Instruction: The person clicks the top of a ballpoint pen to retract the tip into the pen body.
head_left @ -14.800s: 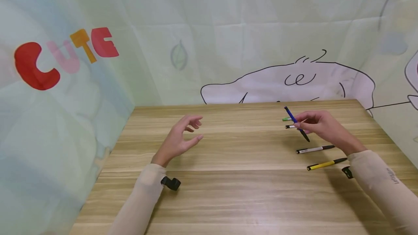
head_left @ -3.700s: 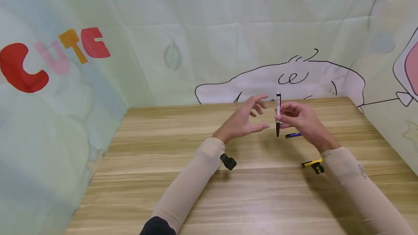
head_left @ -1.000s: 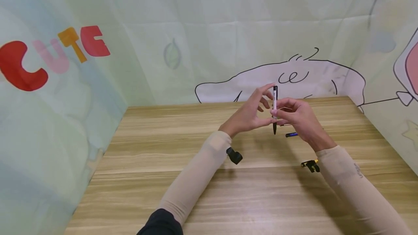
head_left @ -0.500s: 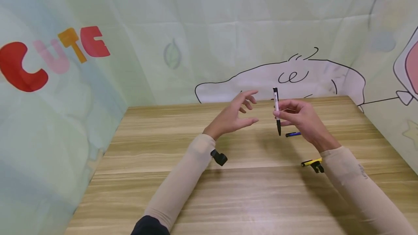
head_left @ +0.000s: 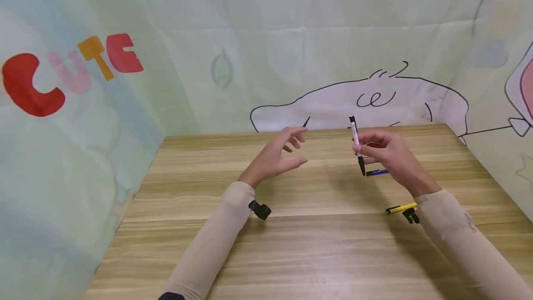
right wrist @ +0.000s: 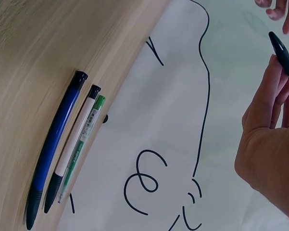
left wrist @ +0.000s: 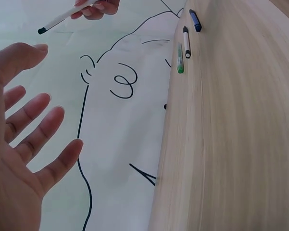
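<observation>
My right hand (head_left: 387, 154) pinches a white pen (head_left: 356, 138) with a black grip, held above the table and tilted slightly, its black tip pointing down. To its left my left hand (head_left: 275, 156) hovers with fingers spread and bent a little, holding nothing and apart from the pen. Beneath the right hand a blue pen (head_left: 376, 172) lies on the table. In the right wrist view, a second white pen (right wrist: 77, 134) and a green-and-clear pen (right wrist: 81, 147) lie beside the blue one. A yellow pen (head_left: 401, 208) lies near the right wrist, partly hidden by the wrist camera.
The wooden table (head_left: 291, 253) meets a printed cloth backdrop (head_left: 270, 59) at its back edge. Another cloth side with the letters CUTE stands along the left. A black camera (head_left: 260, 209) is strapped to the left wrist.
Earlier my left hand's fingers were at the ends of the white pen; it has since moved away left. The right hand keeps the pen, now tilted. The blue pen held at first lies on the table.
</observation>
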